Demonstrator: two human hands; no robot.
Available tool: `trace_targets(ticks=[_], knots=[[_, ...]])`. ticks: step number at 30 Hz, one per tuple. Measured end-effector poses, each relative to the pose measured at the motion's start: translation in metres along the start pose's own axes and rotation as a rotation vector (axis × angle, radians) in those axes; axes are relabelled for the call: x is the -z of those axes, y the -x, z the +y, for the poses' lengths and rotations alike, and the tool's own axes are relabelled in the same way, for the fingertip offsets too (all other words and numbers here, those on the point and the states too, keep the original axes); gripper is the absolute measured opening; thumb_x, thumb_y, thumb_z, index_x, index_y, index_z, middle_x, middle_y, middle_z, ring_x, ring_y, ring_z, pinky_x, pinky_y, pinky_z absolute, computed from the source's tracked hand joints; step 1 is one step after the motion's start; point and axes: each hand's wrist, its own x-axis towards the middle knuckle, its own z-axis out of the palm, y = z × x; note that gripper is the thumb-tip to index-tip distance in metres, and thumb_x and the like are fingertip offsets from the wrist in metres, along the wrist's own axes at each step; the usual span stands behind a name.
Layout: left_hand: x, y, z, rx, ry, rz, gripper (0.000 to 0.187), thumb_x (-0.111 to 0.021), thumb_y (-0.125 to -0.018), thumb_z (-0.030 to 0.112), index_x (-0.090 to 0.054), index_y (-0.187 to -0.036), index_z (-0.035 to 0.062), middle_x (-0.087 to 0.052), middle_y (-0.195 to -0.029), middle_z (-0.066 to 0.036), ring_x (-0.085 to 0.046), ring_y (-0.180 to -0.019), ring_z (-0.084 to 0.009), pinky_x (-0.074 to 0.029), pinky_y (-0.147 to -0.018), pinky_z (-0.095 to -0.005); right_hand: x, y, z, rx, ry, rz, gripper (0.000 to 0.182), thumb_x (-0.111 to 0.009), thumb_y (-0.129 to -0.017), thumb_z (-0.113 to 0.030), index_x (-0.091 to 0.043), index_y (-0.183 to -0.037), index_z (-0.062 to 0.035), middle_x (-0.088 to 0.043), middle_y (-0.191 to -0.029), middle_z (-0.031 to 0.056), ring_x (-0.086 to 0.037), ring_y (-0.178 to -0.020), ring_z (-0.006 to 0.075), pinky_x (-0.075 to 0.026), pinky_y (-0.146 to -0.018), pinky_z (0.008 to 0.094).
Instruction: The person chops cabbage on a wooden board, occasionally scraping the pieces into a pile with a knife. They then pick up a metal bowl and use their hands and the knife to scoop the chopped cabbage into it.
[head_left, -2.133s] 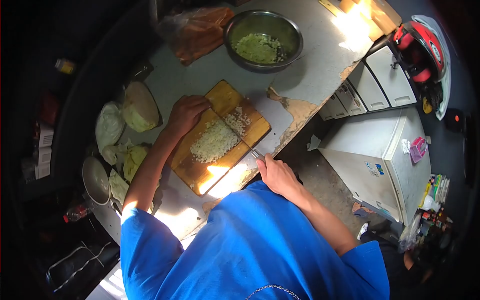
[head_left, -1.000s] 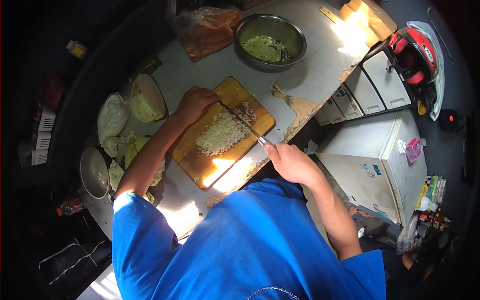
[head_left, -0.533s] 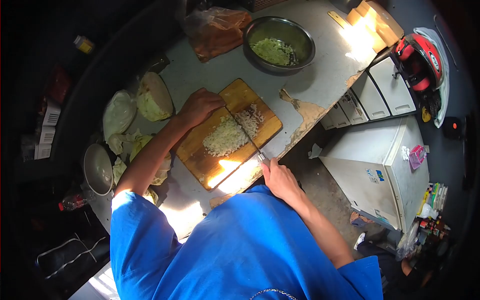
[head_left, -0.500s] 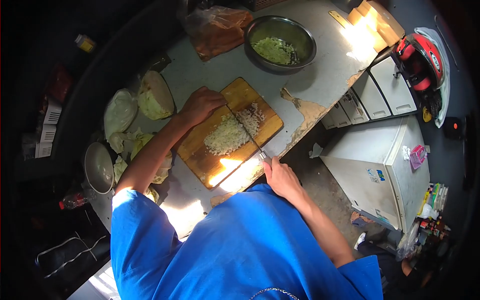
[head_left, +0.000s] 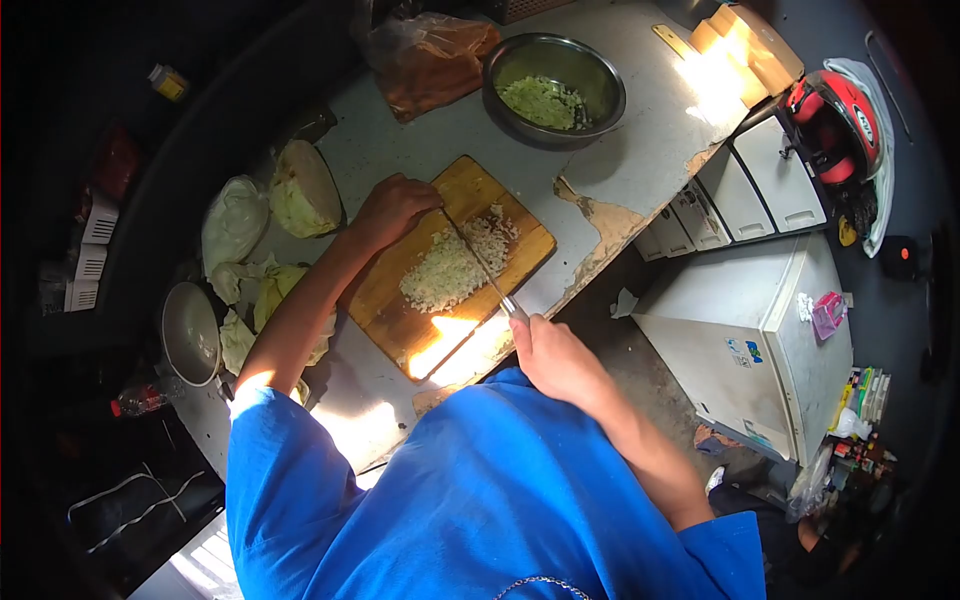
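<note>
A wooden cutting board (head_left: 390, 315) lies on the table, with finely chopped pale cabbage (head_left: 443, 272) heaped over its middle. My right hand (head_left: 552, 350) is wrapped round the handle of a knife (head_left: 480, 262), whose blade runs across the chopped pile. At the far end of the blade, my left hand (head_left: 400, 207) has its fingers closed on the knife's tip. Left of the board stand a cut cabbage half (head_left: 305, 190) and loose cabbage leaves (head_left: 275, 290). A metal bowl (head_left: 603, 100) behind the board holds chopped green cabbage (head_left: 543, 102).
A reddish plastic bag (head_left: 430, 70) lies beside the bowl. At the left are a white bag (head_left: 235, 222) and an empty bowl (head_left: 191, 335). Right of the table's chipped edge (head_left: 600, 265) stand drawers (head_left: 740, 195), a white fridge (head_left: 715, 335) and a red helmet (head_left: 845, 105).
The knife and my right hand have shifted slightly left over the pile, and the blade has moved a little. The whole view has also shifted slightly.
</note>
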Motion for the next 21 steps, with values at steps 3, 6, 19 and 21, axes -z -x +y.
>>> trace_targets(ticks=[3,6,19,21], knots=[[0.003,0.005,0.003,-0.053,-0.007,0.008,0.022,-0.069,-0.084,0.006,-0.074,-0.104,0.0121,-0.073,-0.111,0.001,-0.068,-0.102,-0.0172,-0.048,-0.087,-0.0348,-0.044,-0.016,0.041,0.000,0.028,0.046,0.042,-0.046,-0.106,-0.034,-0.055,-0.100,0.0068,-0.067,-0.083,0.0363,-0.066,-0.083,0.0548,-0.054,-0.077,0.0605],[0.009,0.007,0.007,-0.053,-0.048,-0.008,0.025,-0.068,-0.081,0.005,-0.074,-0.105,0.0127,-0.073,-0.111,0.002,-0.067,-0.102,-0.0164,-0.046,-0.087,-0.0338,-0.057,-0.022,0.057,0.012,0.043,0.077,0.044,-0.044,-0.107,-0.036,-0.055,-0.102,0.0059,-0.067,-0.086,0.0358,-0.065,-0.084,0.0551,-0.053,-0.078,0.0603],[0.043,0.008,0.021,0.034,-0.116,0.018,0.026,-0.069,-0.080,0.003,-0.074,-0.104,0.0119,-0.073,-0.103,0.000,-0.066,-0.103,-0.0189,-0.048,-0.090,-0.0366,-0.049,-0.013,0.052,0.164,-0.089,0.201,0.045,-0.046,-0.106,-0.037,-0.058,-0.093,0.0042,-0.065,-0.074,0.0335,-0.065,-0.075,0.0536,-0.052,-0.069,0.0612],[0.030,0.016,0.018,-0.005,-0.128,-0.085,0.031,-0.073,-0.077,0.001,-0.074,-0.106,0.0113,-0.072,-0.112,0.000,-0.066,-0.110,-0.0178,-0.049,-0.090,-0.0363,-0.065,-0.018,0.055,0.172,-0.066,0.198,0.044,-0.046,-0.106,-0.036,-0.058,-0.095,0.0046,-0.065,-0.073,0.0341,-0.065,-0.074,0.0539,-0.052,-0.069,0.0617]])
